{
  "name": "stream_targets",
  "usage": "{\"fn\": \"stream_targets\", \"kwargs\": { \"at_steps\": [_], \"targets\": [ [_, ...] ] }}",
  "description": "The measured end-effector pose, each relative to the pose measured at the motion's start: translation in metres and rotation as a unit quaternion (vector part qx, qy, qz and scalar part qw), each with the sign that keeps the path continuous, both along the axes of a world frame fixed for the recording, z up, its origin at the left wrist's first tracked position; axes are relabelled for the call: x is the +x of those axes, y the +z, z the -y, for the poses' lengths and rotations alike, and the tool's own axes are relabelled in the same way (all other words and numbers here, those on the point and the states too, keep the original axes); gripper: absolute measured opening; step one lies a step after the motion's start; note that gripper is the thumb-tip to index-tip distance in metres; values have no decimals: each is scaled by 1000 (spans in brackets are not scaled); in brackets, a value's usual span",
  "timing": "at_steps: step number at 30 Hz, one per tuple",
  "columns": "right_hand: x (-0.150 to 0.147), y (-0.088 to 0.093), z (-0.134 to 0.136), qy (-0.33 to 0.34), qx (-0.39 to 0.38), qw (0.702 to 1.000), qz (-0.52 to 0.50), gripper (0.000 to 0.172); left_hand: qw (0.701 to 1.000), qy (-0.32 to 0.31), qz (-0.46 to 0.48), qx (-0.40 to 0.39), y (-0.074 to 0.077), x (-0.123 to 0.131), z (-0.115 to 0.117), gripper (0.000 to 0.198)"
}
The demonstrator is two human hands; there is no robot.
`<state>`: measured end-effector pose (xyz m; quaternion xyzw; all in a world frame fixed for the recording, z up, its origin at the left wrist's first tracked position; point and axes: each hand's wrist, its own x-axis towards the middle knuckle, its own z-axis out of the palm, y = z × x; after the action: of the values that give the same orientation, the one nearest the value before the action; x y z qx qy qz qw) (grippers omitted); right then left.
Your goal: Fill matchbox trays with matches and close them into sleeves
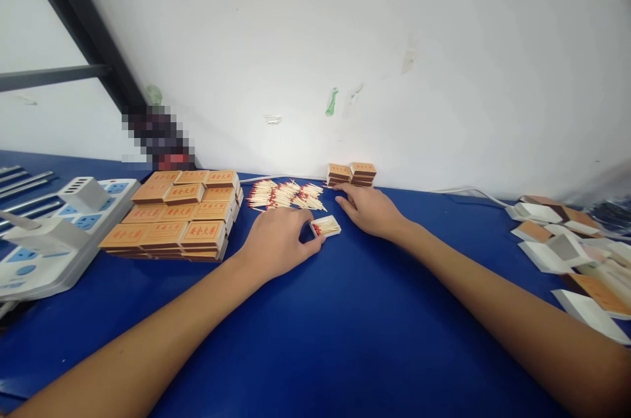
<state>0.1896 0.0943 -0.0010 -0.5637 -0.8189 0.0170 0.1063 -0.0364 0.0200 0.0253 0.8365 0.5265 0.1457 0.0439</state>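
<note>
My left hand (276,242) grips the left end of a small white matchbox tray (333,232) between thumb and fingers. Red-tipped matches (325,226) lie inside that tray, which rests on the blue table. To its right, my right hand (369,209) is open, fingers stretched toward two short stacks of orange matchboxes (363,171) by the wall; whether a fingertip touches them I cannot tell. Behind my left hand, a spread of loose matches (286,194) covers part of the table.
Many matchboxes (165,232) are piled in rows at left. Beside them stands a white power strip (93,240) with plugs and metal rods (27,185). White trays and orange sleeves (557,250) lie heaped at right. A white cable (473,190) runs along the wall (345,43).
</note>
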Motion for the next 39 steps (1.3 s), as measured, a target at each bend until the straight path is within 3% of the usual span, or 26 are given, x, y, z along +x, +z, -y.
{"fn": "stream_targets", "kwargs": {
  "at_steps": [9, 19, 33, 39],
  "targets": [
    [-1, 1, -2, 19, -7, 1000, 9, 44, 1000, -4, 8, -4, -1, -1, 0, 27],
    [-22, 16, -12, 36, -35, 996, 71, 42, 1000, -3, 10, -14, -2, -1, 0, 26],
    [1, 8, -10, 29, -19, 998, -50, 25, 1000, -15, 13, -20, 1, 0, 2, 26],
    [8, 10, -12, 22, -48, 997, -62, 16, 1000, -15, 15, -22, 1, -2, 2, 26]
  ]
}}
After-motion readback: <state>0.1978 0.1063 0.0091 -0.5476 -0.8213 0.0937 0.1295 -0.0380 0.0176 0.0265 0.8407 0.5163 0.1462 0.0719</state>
